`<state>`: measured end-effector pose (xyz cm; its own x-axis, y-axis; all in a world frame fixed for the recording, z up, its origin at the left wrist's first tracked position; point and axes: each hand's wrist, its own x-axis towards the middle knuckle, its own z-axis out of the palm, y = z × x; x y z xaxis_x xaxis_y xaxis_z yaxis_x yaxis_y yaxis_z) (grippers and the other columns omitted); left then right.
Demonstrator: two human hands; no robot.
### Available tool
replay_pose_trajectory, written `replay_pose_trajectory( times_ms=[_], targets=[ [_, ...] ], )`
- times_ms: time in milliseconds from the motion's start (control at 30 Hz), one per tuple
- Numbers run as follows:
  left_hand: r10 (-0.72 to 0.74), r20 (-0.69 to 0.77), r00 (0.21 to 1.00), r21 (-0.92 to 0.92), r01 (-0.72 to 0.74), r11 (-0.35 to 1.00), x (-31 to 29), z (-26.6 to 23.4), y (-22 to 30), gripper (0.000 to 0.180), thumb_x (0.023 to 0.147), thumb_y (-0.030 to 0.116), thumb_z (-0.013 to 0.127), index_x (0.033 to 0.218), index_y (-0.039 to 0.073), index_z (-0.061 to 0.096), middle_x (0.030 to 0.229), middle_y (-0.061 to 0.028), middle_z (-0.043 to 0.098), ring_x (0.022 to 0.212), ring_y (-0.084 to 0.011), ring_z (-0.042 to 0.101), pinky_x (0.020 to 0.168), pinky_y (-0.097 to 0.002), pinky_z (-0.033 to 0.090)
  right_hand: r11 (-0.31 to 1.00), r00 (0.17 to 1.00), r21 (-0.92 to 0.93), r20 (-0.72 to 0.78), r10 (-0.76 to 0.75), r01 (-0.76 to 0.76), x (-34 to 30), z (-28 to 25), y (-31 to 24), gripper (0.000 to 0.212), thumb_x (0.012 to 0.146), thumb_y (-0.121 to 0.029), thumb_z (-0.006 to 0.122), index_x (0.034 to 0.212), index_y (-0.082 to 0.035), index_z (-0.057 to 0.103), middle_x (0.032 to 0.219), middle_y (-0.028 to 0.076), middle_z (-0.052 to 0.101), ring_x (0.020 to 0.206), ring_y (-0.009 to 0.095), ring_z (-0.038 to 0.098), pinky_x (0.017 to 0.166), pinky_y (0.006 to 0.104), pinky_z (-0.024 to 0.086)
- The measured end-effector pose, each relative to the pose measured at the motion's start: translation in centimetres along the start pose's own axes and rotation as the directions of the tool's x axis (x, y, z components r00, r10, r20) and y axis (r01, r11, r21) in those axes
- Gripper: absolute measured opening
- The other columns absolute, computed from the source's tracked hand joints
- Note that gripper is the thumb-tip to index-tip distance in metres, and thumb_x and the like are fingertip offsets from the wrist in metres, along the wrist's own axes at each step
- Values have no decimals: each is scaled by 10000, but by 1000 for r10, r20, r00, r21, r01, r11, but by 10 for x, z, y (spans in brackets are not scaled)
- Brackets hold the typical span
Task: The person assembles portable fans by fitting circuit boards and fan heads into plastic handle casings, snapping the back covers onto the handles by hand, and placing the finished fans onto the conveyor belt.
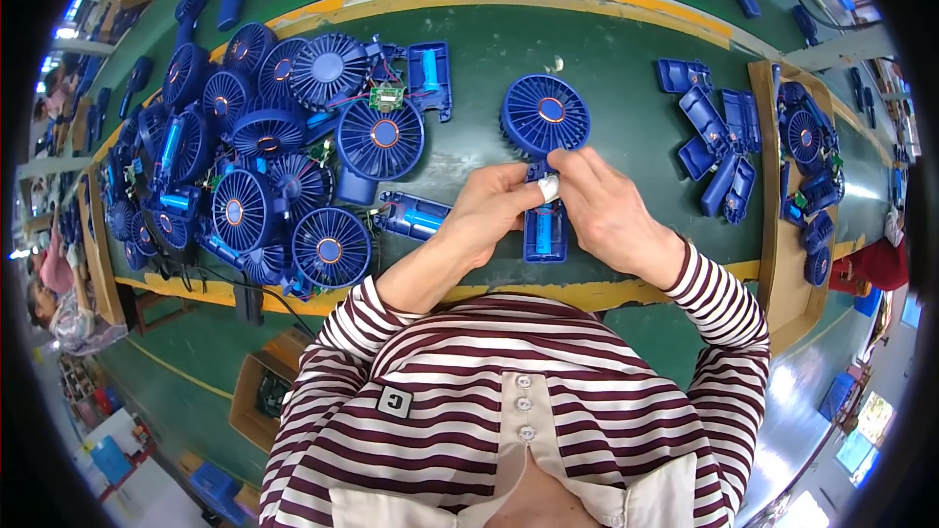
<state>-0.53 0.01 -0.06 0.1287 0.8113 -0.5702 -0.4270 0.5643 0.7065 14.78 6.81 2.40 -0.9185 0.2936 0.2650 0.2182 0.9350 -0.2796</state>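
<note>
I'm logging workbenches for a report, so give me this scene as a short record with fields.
Item in hand: blue handheld fan, handle open, light-blue battery showing
Left grip: on the handle, white covering on thumb
Right grip: fingertips at the handle's upper end, by the fan head
Left side: pile of blue fans
Right side: blue casing pieces, then cardboard box holding more fan parts
Surface: green table

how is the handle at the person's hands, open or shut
Open: a light-blue battery lies uncovered in the lower part of the handle.
</note>
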Motion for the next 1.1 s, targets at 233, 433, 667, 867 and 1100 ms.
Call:
replay_pose_trajectory(
  times_ms=[233,433,667,867,1100],
  targets=[
    [29,-6,1000,1,-29,1000,2,0,-7,148,866,92,520,970,6,580,861,-26,601,746,-80,553,624,-239,451,998,999,-57,-16,-40,39,-2,3,2,186,618,-72,551,741,66,535,955,136,461,813,233,472,637,289,469],
    [68,22,997,-10,-67,998,9,-7,-18,161,869,86,493,985,15,579,848,-11,594,726,-65,547,606,-214,437,1000,999,24,46,2,-3,-3,7,4,229,612,-38,551,786,107,521,1007,181,472,823,272,494,634,321,480],
    [31,-59,998,-157,-40,987,9,4,-15,176,868,98,492,1003,32,584,821,1,582,673,-56,526,569,-192,411,992,995,-78,-32,94,-96,-8,13,6,134,622,-98,567,714,-22,504,785,84,439,712,214,500,558,307,451],
    [45,-45,998,-96,-49,994,15,-6,-23,164,859,102,493,965,31,597,801,-3,587,662,-63,538,567,-200,432,992,994,-70,-3,108,-108,-7,14,8,135,622,-104,572,713,-38,497,741,79,454,651,208,526,529,325,460],
    [25,-97,995,-69,-31,997,18,-4,-20,150,852,80,484,913,6,600,781,-15,588,646,-66,536,551,-208,432,996,997,-55,40,72,-70,-6,17,14,128,616,-108,573,683,-20,509,733,92,474,639,206,536,487,312,466]
  ],
)
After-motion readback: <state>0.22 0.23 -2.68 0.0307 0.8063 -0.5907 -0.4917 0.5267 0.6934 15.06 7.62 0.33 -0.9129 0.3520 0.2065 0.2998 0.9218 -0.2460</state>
